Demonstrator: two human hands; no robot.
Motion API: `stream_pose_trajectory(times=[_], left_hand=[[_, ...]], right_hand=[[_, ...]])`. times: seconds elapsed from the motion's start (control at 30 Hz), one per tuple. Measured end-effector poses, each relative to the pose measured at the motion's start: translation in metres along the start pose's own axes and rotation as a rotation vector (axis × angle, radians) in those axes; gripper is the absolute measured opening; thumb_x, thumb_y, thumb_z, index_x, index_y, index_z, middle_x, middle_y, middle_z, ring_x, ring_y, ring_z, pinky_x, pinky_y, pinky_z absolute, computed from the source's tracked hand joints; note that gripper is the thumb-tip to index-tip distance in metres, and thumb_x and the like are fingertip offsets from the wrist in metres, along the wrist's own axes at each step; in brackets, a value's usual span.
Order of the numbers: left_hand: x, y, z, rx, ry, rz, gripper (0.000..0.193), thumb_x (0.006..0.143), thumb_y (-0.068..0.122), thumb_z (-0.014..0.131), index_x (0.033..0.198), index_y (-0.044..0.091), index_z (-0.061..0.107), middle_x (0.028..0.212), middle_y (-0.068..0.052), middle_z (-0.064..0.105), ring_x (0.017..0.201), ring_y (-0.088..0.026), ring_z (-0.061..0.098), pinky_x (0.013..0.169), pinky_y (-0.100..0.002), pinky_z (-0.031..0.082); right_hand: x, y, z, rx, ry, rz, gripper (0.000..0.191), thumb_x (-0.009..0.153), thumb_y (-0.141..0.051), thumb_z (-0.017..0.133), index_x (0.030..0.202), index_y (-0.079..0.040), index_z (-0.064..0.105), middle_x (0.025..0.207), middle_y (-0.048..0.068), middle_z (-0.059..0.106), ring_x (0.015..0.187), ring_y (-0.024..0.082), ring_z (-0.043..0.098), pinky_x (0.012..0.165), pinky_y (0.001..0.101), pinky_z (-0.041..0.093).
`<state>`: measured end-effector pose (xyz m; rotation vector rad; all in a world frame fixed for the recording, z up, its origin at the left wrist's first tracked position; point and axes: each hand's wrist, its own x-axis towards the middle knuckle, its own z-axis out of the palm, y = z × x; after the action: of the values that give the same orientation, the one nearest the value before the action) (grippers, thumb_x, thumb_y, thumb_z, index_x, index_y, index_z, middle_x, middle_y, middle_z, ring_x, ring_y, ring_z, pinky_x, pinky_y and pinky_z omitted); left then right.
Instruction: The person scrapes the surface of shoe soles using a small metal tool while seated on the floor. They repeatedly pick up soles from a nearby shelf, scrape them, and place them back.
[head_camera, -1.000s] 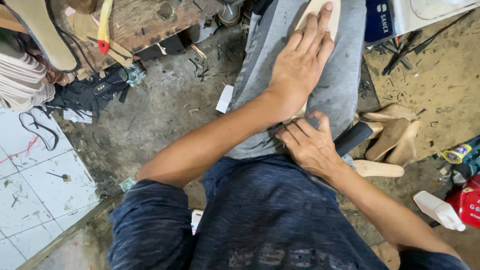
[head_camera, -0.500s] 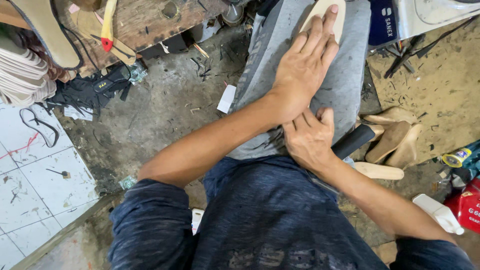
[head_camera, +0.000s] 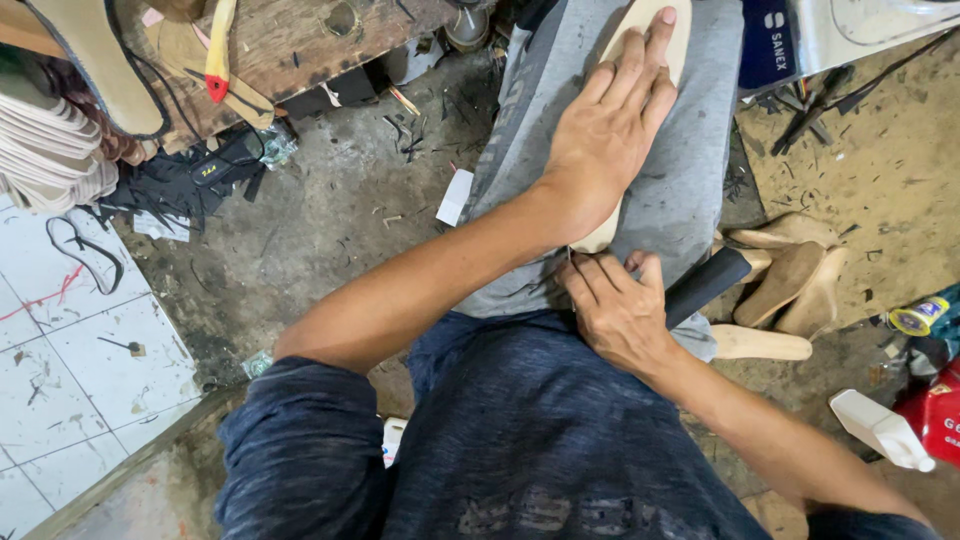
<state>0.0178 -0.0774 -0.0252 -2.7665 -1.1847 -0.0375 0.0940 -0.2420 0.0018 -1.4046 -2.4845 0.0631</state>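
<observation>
Seen from above, left to right. At far left, a stack of pale flat soles (head_camera: 45, 150) lies beside white floor tiles (head_camera: 70, 350). Above it, a worn wooden bench (head_camera: 300, 40) carries a yellow-handled tool with a red tip (head_camera: 218, 55). Dark scraps litter the concrete floor (head_camera: 330, 220), with a small white card (head_camera: 455, 197) near the knee.

At centre, the left hand (head_camera: 610, 140) lies flat, fingers extended and together, pressing a cream shoe insole (head_camera: 668, 25) against the grey-clad thigh (head_camera: 690, 190). The insole runs lengthwise along the thigh; only its toe beyond the fingertips and its heel end below the wrist are visible.

Just below, the right hand (head_camera: 620, 310) is closed around a black-handled tool (head_camera: 705, 285), knuckles up, at the heel end of the insole. The tool's working end is hidden under the hand.

To the right, several tan wooden shoe lasts (head_camera: 790, 275) lie on the ground, touching one another. At far right stand a white plastic bottle (head_camera: 880, 430) and a red container (head_camera: 935, 415).
</observation>
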Motion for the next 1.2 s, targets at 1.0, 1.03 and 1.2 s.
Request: stream_pose_trajectory(times=[1.0,1.03,1.2], left_hand=[[-0.005,-0.055,-0.007,-0.811,0.316,-0.09,0.084,0.08,0.043,0.078,0.148,0.003,0.047,0.161,-0.021,0.028,0.15,-0.041,0.027,0.119,-0.049,0.03],[0.0,-0.058,0.001,-0.808,0.36,-0.204,0.072,0.093,0.042,0.074,0.149,0.004,0.047,0.162,-0.019,0.032,0.151,-0.04,0.028,0.124,-0.049,0.03],[0.015,-0.058,0.031,-1.099,0.435,-0.197,0.029,0.112,0.034,0.047,0.118,0.009,0.059,0.139,-0.021,0.054,0.128,-0.036,0.047,0.112,-0.044,0.039]], right_hand=[[0.014,0.033,-0.009,0.344,0.222,0.601,0.021,0.101,-0.012,0.068,0.115,-0.002,0.056,0.108,0.022,0.056,0.088,0.036,0.062,0.078,0.0416,0.051],[0.022,0.029,-0.002,0.331,0.195,0.618,0.047,0.091,-0.021,0.077,0.124,0.001,0.051,0.108,0.025,0.056,0.082,0.037,0.061,0.07,0.0435,0.051],[0.024,0.036,-0.004,0.444,0.21,0.752,0.078,0.084,-0.013,0.076,0.151,-0.004,0.037,0.103,0.017,0.059,0.079,0.032,0.061,0.068,0.0423,0.053]])
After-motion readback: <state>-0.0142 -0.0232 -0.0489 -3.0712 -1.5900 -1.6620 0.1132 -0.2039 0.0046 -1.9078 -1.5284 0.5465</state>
